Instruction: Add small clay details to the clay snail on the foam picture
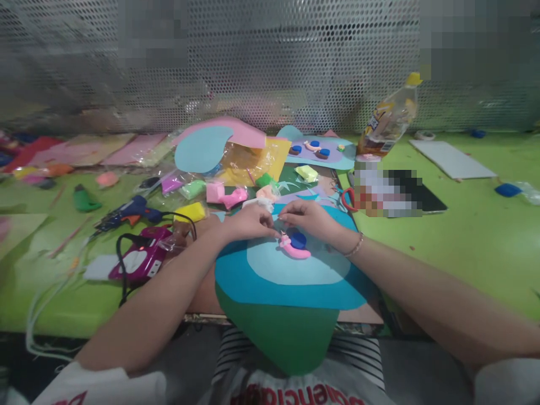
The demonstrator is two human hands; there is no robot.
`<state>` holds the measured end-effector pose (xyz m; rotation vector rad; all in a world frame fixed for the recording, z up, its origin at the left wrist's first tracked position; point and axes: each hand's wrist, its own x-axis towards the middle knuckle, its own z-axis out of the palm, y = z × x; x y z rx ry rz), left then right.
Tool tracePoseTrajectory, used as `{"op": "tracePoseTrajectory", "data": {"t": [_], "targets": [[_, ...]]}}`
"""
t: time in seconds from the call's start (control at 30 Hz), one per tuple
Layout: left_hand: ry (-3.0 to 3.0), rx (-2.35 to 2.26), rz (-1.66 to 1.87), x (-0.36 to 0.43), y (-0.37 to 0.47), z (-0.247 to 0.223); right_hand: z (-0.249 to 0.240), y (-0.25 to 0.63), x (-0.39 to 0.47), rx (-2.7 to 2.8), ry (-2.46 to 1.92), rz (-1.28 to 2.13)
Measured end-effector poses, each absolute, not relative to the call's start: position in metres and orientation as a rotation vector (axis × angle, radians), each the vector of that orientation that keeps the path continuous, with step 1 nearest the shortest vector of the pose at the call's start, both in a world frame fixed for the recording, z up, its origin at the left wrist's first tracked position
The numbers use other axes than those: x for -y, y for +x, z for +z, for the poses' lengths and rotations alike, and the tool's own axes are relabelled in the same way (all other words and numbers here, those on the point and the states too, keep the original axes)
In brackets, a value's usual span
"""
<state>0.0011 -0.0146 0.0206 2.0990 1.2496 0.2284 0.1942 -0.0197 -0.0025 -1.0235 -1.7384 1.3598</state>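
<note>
A pink curved clay figure (296, 252) with a round blue clay piece (298, 241) lies on a light blue paper shape (270, 267). Under that is a larger, darker blue sheet (244, 289), with green paper (291, 332) below it. My left hand (255, 221) is closed, its thumb and fingertips pinched just above the figure's pink head. Close to its right, my right hand (304, 219) is closed too, fingertips together over the paper. Whatever either pinch holds is too small to make out.
A glue gun (137, 209) and a purple power strip (145, 256) with cables lie at left. Bagged clay (215, 192) and a decorated sheet (333, 154) sit beyond my hands. Red-handled scissors (349, 199), a tilted bottle (390, 124) and a white board (451, 158) are at right.
</note>
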Motion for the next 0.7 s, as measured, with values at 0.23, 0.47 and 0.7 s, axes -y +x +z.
{"op": "tracePoseTrajectory", "data": {"t": [0.23,0.47,0.7], "targets": [[1.867,-1.219,0.150,0.012,0.001,0.018,-0.001,0.195,0.018,1.737,-1.040,1.318],[2.121,-1.208,0.293,0.014,0.006,0.010,0.004,0.193,0.019,1.747,-1.040,1.336],[2.129,-1.279,0.279,0.017,0.009,0.010,0.005,0.193,0.020,1.779,-1.058,1.321]]}}
